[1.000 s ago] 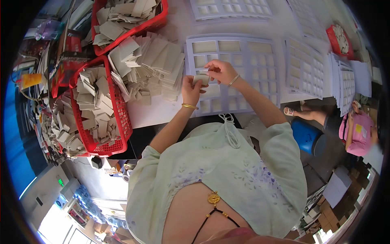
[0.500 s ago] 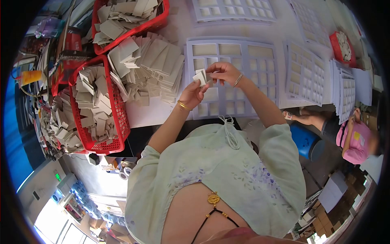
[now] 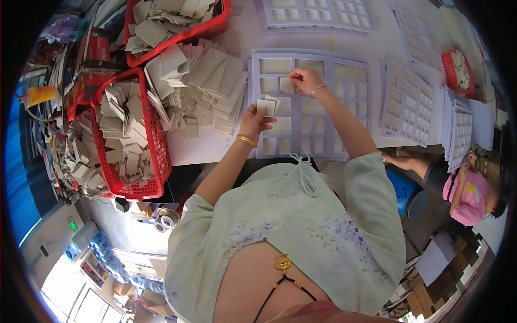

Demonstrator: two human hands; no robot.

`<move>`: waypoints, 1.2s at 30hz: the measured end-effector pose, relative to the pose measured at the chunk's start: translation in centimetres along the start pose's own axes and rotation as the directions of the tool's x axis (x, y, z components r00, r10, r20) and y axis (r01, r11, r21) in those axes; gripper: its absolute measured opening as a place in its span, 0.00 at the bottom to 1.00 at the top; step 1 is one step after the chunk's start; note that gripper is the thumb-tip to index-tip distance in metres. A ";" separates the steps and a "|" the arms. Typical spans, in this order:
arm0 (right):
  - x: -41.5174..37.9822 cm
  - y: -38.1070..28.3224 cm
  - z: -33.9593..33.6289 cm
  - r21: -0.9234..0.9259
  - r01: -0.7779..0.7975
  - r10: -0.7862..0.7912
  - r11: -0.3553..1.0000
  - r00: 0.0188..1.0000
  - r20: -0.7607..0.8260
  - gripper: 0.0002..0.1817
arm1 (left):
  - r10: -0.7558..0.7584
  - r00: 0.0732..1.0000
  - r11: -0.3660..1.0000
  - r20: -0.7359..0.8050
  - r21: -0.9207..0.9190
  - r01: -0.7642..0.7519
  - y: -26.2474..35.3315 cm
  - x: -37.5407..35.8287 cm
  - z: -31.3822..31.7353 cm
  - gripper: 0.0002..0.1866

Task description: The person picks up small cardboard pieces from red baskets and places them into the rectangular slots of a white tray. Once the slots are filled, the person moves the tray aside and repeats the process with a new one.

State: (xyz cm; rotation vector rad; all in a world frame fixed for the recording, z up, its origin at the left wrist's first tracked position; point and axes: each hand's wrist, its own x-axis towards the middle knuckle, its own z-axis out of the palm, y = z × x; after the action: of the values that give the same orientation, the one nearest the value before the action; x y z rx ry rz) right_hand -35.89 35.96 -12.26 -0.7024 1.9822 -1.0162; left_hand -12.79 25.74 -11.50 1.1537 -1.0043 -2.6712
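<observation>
My left hand (image 3: 257,120) pinches a few small off-white cardboard pieces (image 3: 267,106), fanned slightly, above the lower left of a white frame board (image 3: 296,100). That board has a grid of rectangular openings and lies on top of similar boards. Farther up, my right hand (image 3: 307,82) grips a single cardboard piece (image 3: 287,85) by its edge, right over an upper-left opening of the board. Left of the board, a large heap of loose cardboard pieces (image 3: 215,75) covers the table.
Red baskets (image 3: 156,140) of cardboard pieces stand at the left. More white grid boards (image 3: 406,99) lie on the table (image 3: 196,153) at the back and right. A small red basket (image 3: 449,70) sits far right. A person in pink (image 3: 468,196) works there, near a blue barrel (image 3: 404,191).
My right hand has moved away from my left hand, up and to the right, carrying one cardboard piece to the board. My left hand has stayed about in place with the others.
</observation>
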 end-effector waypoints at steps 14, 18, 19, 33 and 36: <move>-1.6 -1.9 2.2 -0.446 0.267 -0.372 0.854 0.913 -0.167 0.06 | 0.173 0.984 0.944 -0.043 0.293 -0.153 0.6 0.2 1.2 0.12; -5.0 -3.0 2.0 0.205 0.042 -0.075 0.978 0.985 0.153 0.10 | 0.222 0.975 0.915 -0.008 0.346 -0.206 0.7 0.9 2.5 0.12; -5.8 -3.1 1.6 0.260 -0.041 -0.026 0.965 0.968 0.248 0.12 | 0.224 0.975 0.916 0.007 0.340 -0.213 0.8 1.0 3.0 0.12; -6.8 3.2 -7.8 0.286 0.098 0.063 0.953 0.861 -0.505 0.09 | 0.481 0.810 0.257 0.337 0.829 -0.497 1.6 9.6 8.4 0.05; -6.1 4.7 -8.4 0.228 0.098 0.021 0.969 0.882 -0.471 0.09 | 0.448 0.800 0.074 0.398 0.876 -0.477 1.2 11.5 8.9 0.04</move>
State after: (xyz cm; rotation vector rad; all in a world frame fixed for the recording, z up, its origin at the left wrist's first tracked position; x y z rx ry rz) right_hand -40.11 46.42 -10.71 -0.3786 2.1947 -1.5430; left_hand -27.23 26.16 -13.47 0.5434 -2.6536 -1.3057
